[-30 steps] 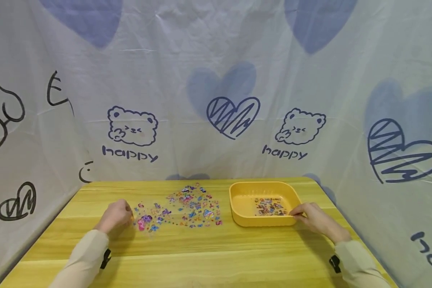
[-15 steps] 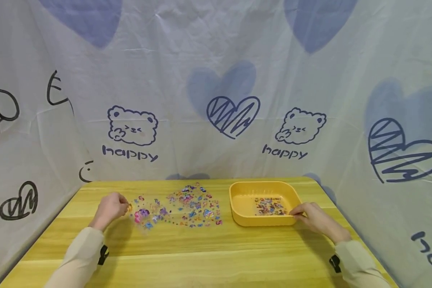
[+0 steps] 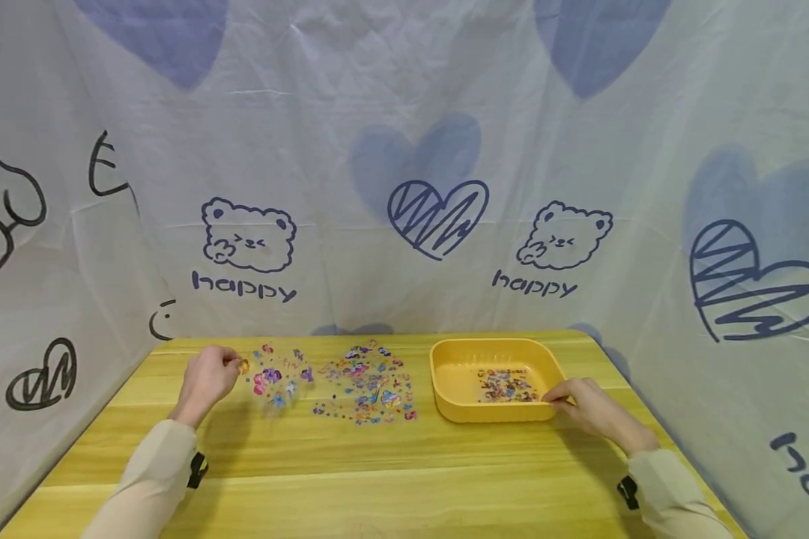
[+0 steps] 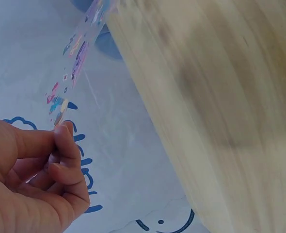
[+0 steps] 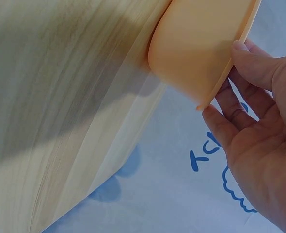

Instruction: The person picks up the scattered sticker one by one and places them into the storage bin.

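Yellow tray (image 3: pixel 495 414), wood-grain table (image 3: pixel 404 483), heart-printed cloth (image 3: pixel 337 150)

Left hand (image 3: pixel 207 380) and left part of the speckled clear sheet (image 3: pixel 272 376) now farther forward

Head view: even, soft light. Left wrist view: dimmer; sticker sheet (image 4: pixel 79 63) glints at 10–11 o'clock, soft-edged shadow on counter (image 4: pixel 230 92) at 2 o'clock.
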`<state>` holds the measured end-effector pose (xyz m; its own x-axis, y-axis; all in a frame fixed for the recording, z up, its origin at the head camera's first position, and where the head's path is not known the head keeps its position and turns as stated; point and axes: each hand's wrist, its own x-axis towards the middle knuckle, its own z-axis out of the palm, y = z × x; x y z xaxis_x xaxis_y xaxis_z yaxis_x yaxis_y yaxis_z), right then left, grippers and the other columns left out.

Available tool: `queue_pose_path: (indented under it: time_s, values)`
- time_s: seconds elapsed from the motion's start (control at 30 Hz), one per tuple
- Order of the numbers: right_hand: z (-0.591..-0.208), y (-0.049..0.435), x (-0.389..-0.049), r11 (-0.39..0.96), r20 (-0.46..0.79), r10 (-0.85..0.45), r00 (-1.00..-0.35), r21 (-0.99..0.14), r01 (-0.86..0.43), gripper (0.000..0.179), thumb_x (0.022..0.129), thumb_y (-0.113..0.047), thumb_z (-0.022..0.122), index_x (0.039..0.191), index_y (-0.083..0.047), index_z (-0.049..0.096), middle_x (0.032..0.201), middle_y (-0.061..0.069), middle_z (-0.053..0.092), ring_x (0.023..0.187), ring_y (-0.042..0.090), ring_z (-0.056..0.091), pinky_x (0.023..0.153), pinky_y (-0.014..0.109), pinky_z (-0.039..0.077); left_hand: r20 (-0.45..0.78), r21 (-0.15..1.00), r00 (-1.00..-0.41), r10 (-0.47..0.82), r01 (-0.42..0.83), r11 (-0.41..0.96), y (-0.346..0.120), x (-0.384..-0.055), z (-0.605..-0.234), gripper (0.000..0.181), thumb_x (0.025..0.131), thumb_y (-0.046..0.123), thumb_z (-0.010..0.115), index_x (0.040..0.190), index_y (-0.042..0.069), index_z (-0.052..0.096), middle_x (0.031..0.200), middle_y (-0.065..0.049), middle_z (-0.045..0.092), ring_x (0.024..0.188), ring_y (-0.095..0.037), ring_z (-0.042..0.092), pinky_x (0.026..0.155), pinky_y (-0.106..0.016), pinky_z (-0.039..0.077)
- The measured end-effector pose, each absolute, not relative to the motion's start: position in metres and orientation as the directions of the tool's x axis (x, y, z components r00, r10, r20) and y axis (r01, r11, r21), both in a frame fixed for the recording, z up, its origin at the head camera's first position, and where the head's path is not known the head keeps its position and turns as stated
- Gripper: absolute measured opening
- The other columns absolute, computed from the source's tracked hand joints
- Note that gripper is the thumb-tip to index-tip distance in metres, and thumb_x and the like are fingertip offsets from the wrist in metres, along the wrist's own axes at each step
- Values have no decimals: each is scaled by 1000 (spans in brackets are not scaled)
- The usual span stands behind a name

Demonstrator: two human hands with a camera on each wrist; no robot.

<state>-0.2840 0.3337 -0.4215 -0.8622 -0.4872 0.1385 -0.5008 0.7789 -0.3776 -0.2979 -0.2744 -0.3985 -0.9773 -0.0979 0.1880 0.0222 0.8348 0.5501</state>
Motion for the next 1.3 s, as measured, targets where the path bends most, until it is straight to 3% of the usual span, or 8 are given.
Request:
queue_pose_path:
  time_s: [0.63,1.03,1.3]
  values:
    - [-421,334,-285,798,117,-477,-871,-359,-485,19,91,0,63,107,1,74,104,13,74,95,32,70,77,37,58,208,688,-962,-176,16,725,-242,-304,-393,22,95,9,58,107,-4,71,93,-18,73,75,-21,66,57,-28,49]
    - [-424,332,-283,799,118,-475,-872,-358,-483,19,91,1,64,107,2,74,104,14,74,95,32,70,78,38,58,219,768,-947,-235,19,640,-212,-313,-409,24,99,13,56,110,-3,70,98,-19,72,70,-18,58,52,-25,44]
    - [-424,332,-284,804,105,-464,-880,-366,-468,20,91,0,63,108,2,73,105,14,74,96,32,69,78,38,58,257,799,-937,-236,69,597,-184,-321,-411,22,98,14,58,108,-1,71,98,-20,72,73,-19,60,54,-24,45]
